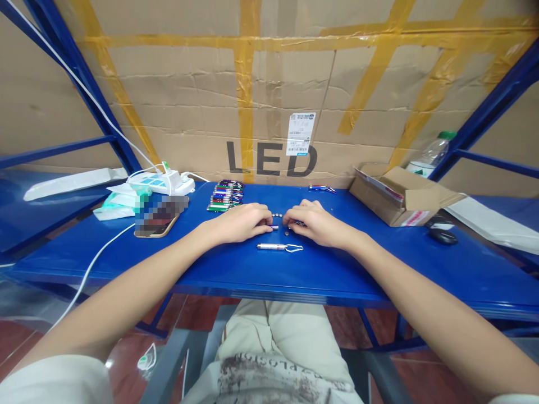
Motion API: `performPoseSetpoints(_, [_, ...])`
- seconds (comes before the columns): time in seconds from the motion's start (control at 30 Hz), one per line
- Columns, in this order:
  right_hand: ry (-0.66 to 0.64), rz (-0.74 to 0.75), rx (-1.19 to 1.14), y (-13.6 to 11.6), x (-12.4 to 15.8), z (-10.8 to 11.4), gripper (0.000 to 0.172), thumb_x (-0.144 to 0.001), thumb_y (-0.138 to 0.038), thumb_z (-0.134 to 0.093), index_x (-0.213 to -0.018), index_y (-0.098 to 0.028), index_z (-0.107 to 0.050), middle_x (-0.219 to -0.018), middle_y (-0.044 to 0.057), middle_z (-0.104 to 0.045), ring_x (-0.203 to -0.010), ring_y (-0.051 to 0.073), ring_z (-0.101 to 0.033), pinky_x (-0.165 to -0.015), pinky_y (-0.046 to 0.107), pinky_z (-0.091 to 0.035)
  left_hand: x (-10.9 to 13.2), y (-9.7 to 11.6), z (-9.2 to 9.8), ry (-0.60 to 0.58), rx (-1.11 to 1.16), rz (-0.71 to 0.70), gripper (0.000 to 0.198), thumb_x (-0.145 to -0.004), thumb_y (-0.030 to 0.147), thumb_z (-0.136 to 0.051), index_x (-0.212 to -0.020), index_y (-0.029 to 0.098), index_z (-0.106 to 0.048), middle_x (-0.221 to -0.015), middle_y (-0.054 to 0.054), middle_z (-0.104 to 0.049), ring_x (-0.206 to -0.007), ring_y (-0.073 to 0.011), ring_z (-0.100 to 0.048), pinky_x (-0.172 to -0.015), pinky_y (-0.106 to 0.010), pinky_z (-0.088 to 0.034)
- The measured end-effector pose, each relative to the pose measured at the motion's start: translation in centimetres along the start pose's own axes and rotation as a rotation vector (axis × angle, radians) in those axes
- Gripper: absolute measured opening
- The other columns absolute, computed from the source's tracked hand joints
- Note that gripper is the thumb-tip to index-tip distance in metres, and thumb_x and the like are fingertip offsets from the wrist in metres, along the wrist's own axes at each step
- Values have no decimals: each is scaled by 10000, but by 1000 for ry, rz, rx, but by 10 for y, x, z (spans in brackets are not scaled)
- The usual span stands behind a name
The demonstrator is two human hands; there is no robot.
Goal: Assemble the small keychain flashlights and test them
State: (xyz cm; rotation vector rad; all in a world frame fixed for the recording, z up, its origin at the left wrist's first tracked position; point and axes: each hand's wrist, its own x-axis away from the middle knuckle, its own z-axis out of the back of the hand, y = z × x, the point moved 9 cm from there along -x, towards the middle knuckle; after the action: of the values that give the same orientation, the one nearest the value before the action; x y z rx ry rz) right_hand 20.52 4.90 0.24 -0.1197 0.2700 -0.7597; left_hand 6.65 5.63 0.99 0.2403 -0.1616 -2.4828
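My left hand [248, 222] is closed, its thumb and fingers on a short purple metal tube [275, 227] that looks like part of a mini flashlight. My right hand [314, 223] is beside it with curled fingers pinched together; whatever they hold is hidden. Between the hands lie several small button cells [277, 215], and another small round piece [287, 233] rests below the right fingertips. Nearer to me lies a silver mini flashlight [272, 247] with a wire clip [295, 248] pointing right.
Several coloured mini flashlights [225, 196] are lined up behind my left hand. A blue one [322, 188] lies at the back. On the left are a phone [155, 221], a power strip [162, 182] and a packet [118, 202]; on the right, an open carton [391, 196] and a mouse [443, 236].
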Motion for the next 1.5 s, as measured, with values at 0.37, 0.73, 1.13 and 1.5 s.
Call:
performPoseSetpoints(0.37, [-33, -1, 34, -3, 0, -1, 322, -1146, -301, -431, -1133, -233, -745, -1181, 128, -770, -1045, 311, -538, -905, 439, -332, -1, 0, 0, 0, -1, -4, 192, -1088, 315, -633, -1155, 183, -756, -1150, -91, -752, -1077, -262, -705, -929, -354, -515])
performPoseSetpoints(0.73, [-22, -9, 23, -2, -1, -2, 373, -1160, -313, -373, -1104, -242, -735, -1157, 125, -759, -1042, 303, -562, -913, 439, -350, -1, -2, -1, 10, 14, -28, 203, -1090, 329, -617, -1156, 183, -742, -1147, -89, -748, -1077, -256, -699, -934, -352, -513])
performPoseSetpoints(1.13, [-111, 14, -103, -4, 3, 8, 213, -1063, -421, -623, -1018, -246, -736, -1104, 89, -796, -1088, 314, -607, -961, 455, -337, -1, 0, -1, 5, 5, -21, 207, -1095, 332, -620, -1155, 184, -753, -1149, -92, -747, -1079, -264, -701, -936, -355, -511])
performPoseSetpoints(1.5, [-90, 27, -51, -3, 2, 3, 203, -1064, -364, -590, -975, -227, -710, -1070, 102, -788, -1048, 300, -636, -964, 449, -331, -1, -1, -2, 9, 9, -30, 222, -1097, 346, -609, -1157, 182, -747, -1142, -90, -743, -1077, -262, -699, -938, -359, -515])
